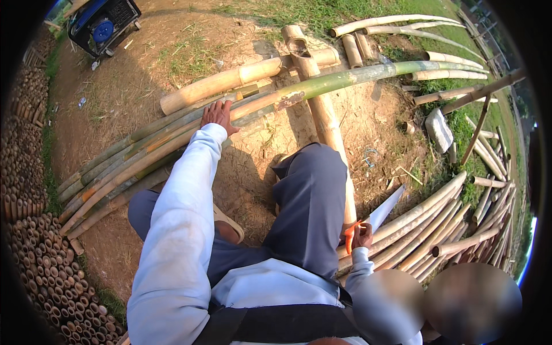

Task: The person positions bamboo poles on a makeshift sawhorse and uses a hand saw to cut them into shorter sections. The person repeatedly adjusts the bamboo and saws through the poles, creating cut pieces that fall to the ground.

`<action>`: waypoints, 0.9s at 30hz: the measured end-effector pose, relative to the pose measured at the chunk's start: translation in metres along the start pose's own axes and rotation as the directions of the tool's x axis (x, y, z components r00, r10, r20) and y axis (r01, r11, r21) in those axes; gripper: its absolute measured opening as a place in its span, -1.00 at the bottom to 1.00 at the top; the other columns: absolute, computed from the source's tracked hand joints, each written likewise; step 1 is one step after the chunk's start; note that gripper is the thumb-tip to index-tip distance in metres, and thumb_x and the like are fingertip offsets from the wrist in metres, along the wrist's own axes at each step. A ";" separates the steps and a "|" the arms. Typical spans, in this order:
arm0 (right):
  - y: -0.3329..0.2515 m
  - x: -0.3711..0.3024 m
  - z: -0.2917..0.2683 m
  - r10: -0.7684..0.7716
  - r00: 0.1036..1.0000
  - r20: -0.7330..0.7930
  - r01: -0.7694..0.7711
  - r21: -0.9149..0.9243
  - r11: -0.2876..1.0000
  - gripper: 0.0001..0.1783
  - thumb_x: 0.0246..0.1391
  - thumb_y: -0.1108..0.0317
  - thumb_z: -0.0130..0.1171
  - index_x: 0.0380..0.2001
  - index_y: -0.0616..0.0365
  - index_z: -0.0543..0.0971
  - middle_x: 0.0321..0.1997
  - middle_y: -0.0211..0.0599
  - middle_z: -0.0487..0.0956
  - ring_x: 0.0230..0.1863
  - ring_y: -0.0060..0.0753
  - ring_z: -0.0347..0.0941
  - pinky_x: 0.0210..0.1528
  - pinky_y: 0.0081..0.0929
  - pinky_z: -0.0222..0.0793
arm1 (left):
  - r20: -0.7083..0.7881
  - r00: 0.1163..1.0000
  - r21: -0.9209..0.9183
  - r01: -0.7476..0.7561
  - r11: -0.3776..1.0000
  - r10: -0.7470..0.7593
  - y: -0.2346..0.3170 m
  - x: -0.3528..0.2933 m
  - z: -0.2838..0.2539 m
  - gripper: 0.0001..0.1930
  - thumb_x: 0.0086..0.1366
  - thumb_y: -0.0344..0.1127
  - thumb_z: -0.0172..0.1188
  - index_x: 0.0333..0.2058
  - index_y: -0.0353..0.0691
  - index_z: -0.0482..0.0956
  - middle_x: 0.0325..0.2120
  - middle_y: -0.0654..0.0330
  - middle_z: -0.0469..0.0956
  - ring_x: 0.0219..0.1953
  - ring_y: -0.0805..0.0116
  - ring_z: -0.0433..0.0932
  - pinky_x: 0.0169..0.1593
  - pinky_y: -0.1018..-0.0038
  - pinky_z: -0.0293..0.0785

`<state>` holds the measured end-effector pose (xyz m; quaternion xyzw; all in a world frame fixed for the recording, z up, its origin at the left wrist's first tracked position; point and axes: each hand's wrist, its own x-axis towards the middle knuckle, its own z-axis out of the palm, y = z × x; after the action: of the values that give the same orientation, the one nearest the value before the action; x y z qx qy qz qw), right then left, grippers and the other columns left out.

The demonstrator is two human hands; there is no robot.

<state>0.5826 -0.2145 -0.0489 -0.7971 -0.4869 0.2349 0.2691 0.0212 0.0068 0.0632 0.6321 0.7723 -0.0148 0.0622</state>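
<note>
My left hand rests from above on a long bamboo pole, its fingers spread across the top and the thumb apart on the near side. This pole is green toward its far right part and tan nearer the hand. More long bamboo strips and poles lie alongside it, running to the lower left. At the lower right, my right hand is closed on the orange handle of a handsaw. The saw's pale blade points up and to the right, away from the poles under my left hand.
A thick bamboo log lies lengthwise before my right knee, crossed by a shorter log. Piled poles fill the right side. Stacked cut bamboo lines the left. A blue and black machine stands far left. Two blurred patches are lower right.
</note>
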 end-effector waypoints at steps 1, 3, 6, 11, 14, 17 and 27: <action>0.015 -0.015 0.002 0.046 0.999 0.012 -0.046 -0.041 0.998 -0.73 0.00 0.29 0.29 -0.28 0.11 0.46 -0.48 -0.21 0.54 -0.42 -0.20 0.50 -0.29 -0.22 0.41 | -0.001 1.000 0.006 0.008 1.000 -0.008 0.000 0.000 0.001 -0.20 -0.09 0.07 0.51 0.09 -0.04 0.32 0.04 0.14 0.38 0.21 0.17 0.29 0.26 0.21 0.17; 0.033 -0.035 0.012 -0.021 0.999 -0.040 0.021 -0.012 1.000 -0.66 -0.04 0.25 0.37 -0.25 0.11 0.48 -0.37 -0.18 0.53 -0.39 -0.20 0.49 -0.28 -0.28 0.45 | 0.013 1.000 0.026 0.003 1.000 -0.004 0.000 0.001 0.002 -0.16 -0.12 0.09 0.51 0.10 -0.05 0.31 0.04 0.13 0.36 0.20 0.15 0.29 0.27 0.20 0.14; 0.039 -0.039 0.020 0.039 0.999 0.012 -0.036 -0.169 0.985 -0.54 -0.10 0.17 0.39 -0.18 0.09 0.43 -0.12 -0.13 0.50 -0.03 0.03 0.40 0.06 -0.09 0.34 | 0.010 1.000 0.013 0.008 1.000 -0.008 0.000 0.001 0.001 -0.13 -0.16 0.11 0.53 0.10 -0.04 0.32 0.05 0.13 0.37 0.20 0.16 0.29 0.27 0.22 0.12; 0.036 -0.024 0.028 0.136 0.984 0.117 -0.063 -0.481 0.875 -0.28 -0.19 0.02 0.43 0.00 0.17 0.44 0.03 0.02 0.50 0.01 0.09 0.45 0.18 -0.15 0.31 | -0.042 0.999 0.004 -0.020 1.000 0.021 -0.005 -0.001 0.007 -0.12 -0.22 0.13 0.54 0.08 -0.02 0.33 0.03 0.15 0.40 0.19 0.19 0.31 0.26 0.22 0.13; 0.038 -0.021 0.032 0.170 0.972 0.163 -0.084 -0.436 0.896 -0.31 -0.10 0.07 0.35 0.08 0.17 0.41 0.10 0.09 0.49 0.04 0.12 0.46 0.15 -0.13 0.34 | -0.069 0.997 -0.008 -0.032 0.999 0.032 -0.009 0.004 0.015 -0.12 -0.22 0.13 0.54 0.07 -0.02 0.33 0.03 0.14 0.40 0.19 0.18 0.31 0.26 0.19 0.13; 0.039 -0.011 0.025 0.229 0.971 -0.069 -0.239 -0.302 0.923 -0.54 -0.07 0.29 0.20 -0.05 0.17 0.45 -0.13 -0.08 0.57 -0.13 0.03 0.54 -0.07 -0.11 0.46 | -0.046 0.998 -0.004 -0.033 0.999 0.032 -0.012 0.009 0.021 -0.14 -0.20 0.11 0.53 0.07 -0.03 0.32 0.03 0.12 0.40 0.18 0.17 0.31 0.26 0.17 0.13; -0.067 0.003 -0.102 0.321 0.872 -0.369 0.134 0.812 0.568 -0.78 -0.05 0.58 0.11 -0.28 0.12 0.49 -0.62 -0.52 0.35 -0.72 -0.67 0.25 -0.71 -0.63 0.13 | -0.012 0.999 -0.025 -0.031 0.999 0.031 -0.009 0.012 0.019 -0.19 -0.17 0.03 0.51 0.06 -0.06 0.34 0.01 0.10 0.44 0.15 0.16 0.36 0.22 0.16 0.19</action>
<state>0.6052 -0.2066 0.0708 -0.6386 -0.1955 0.2426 0.7036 0.0119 0.0143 0.0421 0.6432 0.7628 -0.0003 0.0660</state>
